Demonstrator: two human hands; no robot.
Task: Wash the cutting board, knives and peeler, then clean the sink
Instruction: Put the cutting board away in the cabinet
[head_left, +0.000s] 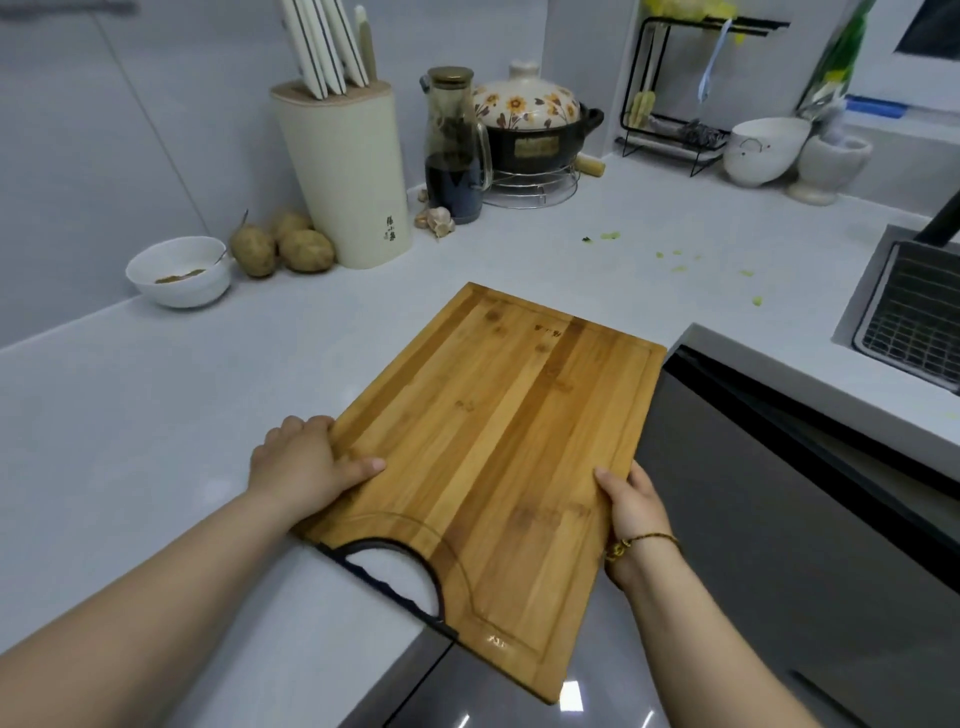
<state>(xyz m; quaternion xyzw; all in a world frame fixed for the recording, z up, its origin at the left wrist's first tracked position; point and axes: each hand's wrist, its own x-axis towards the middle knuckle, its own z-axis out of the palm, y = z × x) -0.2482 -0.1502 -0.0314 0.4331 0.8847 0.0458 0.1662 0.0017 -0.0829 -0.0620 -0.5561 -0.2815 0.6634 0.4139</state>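
Note:
A bamboo cutting board with a half-round handle cutout lies at an angle across the inner corner of the white counter, its near end hanging past the edge. My left hand grips its left edge, thumb on top. On the right edge, my right hand holds the board with fingers curled under. A cream knife block with several white-handled knives stands at the back. The sink with a wire basket shows at the far right. No peeler is visible.
A white bowl and potatoes sit left of the knife block. A glass jug, a flowered clay pot, a black rack and two white bowls line the back. Green scraps dot the counter near the sink.

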